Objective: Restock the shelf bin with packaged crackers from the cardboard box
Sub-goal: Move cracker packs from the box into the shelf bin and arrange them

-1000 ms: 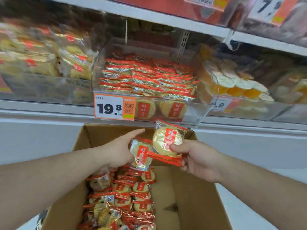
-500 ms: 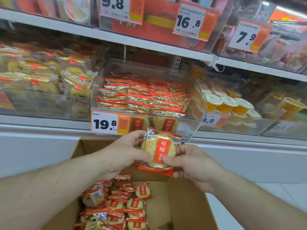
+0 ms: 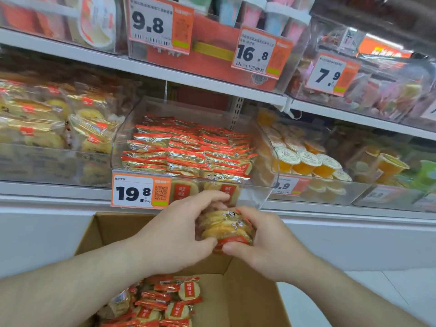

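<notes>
A small stack of cracker packets, clear wrap with red ends, is held between both hands just below the front of the clear shelf bin. My left hand grips the stack from the left, fingers curled over its top. My right hand grips it from the right and underneath. The bin is stacked with rows of red-and-silver cracker packets. Below, the open cardboard box holds several more packets at its left side.
A 19.8 price tag hangs on the bin's front left. Neighbouring clear bins hold yellow cakes on the left and jelly cups on the right. The upper shelf overhangs the bin closely.
Both hands came together and rose from above the box to the bin's front. The two packets, held apart a second ago, are now pressed into one stack between the hands.
</notes>
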Demonstrator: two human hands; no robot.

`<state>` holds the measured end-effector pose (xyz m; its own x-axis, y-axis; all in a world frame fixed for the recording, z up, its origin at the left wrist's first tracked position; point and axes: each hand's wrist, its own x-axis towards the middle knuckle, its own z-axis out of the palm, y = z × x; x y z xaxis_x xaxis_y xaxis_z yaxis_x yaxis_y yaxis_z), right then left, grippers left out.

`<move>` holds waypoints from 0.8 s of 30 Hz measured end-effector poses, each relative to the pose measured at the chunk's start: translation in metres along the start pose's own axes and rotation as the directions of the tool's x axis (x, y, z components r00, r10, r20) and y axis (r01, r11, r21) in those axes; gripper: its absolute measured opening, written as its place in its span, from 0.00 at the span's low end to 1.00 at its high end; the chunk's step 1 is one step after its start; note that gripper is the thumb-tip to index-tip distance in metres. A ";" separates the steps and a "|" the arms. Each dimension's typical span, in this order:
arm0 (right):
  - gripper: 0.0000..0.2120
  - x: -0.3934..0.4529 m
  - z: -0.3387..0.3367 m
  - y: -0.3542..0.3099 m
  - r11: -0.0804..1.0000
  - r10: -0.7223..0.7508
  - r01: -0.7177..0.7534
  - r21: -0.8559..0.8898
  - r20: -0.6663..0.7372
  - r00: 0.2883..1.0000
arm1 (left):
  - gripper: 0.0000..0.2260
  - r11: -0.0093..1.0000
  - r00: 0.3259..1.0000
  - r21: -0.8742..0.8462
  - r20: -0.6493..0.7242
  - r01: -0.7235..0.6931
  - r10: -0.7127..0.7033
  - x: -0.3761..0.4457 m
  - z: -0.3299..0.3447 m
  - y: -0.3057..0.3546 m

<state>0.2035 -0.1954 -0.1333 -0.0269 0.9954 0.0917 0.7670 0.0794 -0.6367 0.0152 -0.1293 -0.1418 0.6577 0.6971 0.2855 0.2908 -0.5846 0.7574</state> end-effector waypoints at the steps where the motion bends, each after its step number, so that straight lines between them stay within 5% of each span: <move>1: 0.21 0.001 -0.006 -0.001 1.000 0.006 -0.005 0.019 -0.027 1.000 | 0.31 1.000 0.999 -0.015 -0.045 -0.017 0.016 0.003 -0.001 0.001; 6: 0.14 0.009 -0.063 -0.009 0.995 0.096 -0.095 0.019 -0.278 0.956 | 0.26 0.981 0.977 0.188 -0.194 -0.055 0.092 0.028 -0.009 -0.003; 10: 0.15 0.022 -0.102 -0.020 0.951 0.078 -0.194 -0.241 -0.420 0.904 | 0.22 0.793 0.971 0.593 -0.079 -0.137 0.227 0.055 -0.003 -0.008; 12: 0.17 0.037 -0.112 -0.029 0.840 0.028 -0.225 -0.493 -0.375 0.927 | 0.26 0.711 0.981 0.685 0.024 -0.156 0.193 0.068 0.002 -0.005; 16: 0.10 0.074 -0.113 -0.058 0.438 -0.019 -0.136 -0.888 -0.161 0.987 | 0.29 0.632 0.990 0.768 0.144 -0.108 -0.006 0.092 0.003 -0.015; 19: 0.05 0.101 -0.100 -0.075 0.230 -0.005 -0.065 -0.971 -0.068 0.998 | 0.27 0.636 0.983 0.770 0.153 -0.052 -0.105 0.101 -0.004 -0.025; 24: 0.02 0.134 -0.074 -0.085 0.101 0.071 0.022 -0.995 0.029 0.997 | 0.23 0.594 0.983 0.803 0.144 -0.047 -0.117 0.101 -0.010 -0.028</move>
<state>0.1826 -0.0723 -0.0102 0.0090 0.9997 0.0239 0.7143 -0.0232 0.6994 0.0663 -0.0389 -0.1280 0.7126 0.6933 0.1076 0.6997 -0.7136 -0.0351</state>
